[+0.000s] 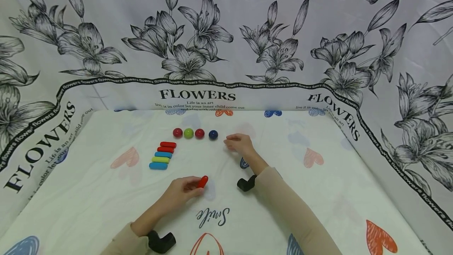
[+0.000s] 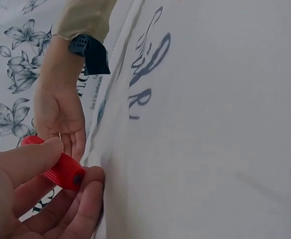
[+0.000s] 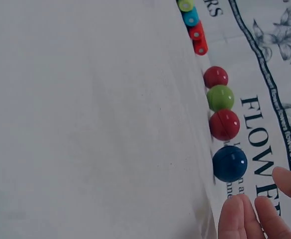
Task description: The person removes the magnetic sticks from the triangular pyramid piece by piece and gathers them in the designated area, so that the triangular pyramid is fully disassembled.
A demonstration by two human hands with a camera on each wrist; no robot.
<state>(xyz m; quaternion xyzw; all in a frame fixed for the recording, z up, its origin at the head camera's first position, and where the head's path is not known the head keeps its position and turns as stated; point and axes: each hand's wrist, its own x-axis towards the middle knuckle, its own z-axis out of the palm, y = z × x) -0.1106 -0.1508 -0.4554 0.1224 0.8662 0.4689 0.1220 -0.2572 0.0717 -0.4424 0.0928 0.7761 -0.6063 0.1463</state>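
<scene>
In the head view my left hand (image 1: 184, 189) pinches a short red rod (image 1: 203, 181) between thumb and fingers, low over the cloth. The left wrist view shows this red rod (image 2: 60, 167) with a small dark spot at its end. My right hand (image 1: 240, 143) is at the right end of a row of balls, its fingers loosely extended and holding nothing. Nearest to it is the dark blue ball (image 1: 213, 135), a small gap from the fingertips. Left of that ball lie a red ball (image 1: 199, 133), a green ball (image 1: 188, 133) and another red ball (image 1: 177, 133).
Several colored rods lie stacked side by side left of centre, among them a red one (image 1: 168, 145), a yellow one (image 1: 161, 159) and a blue one (image 1: 158, 166). A white printed cloth (image 1: 269, 219) covers the table. A flowered curtain (image 1: 262, 50) hangs behind and along the sides.
</scene>
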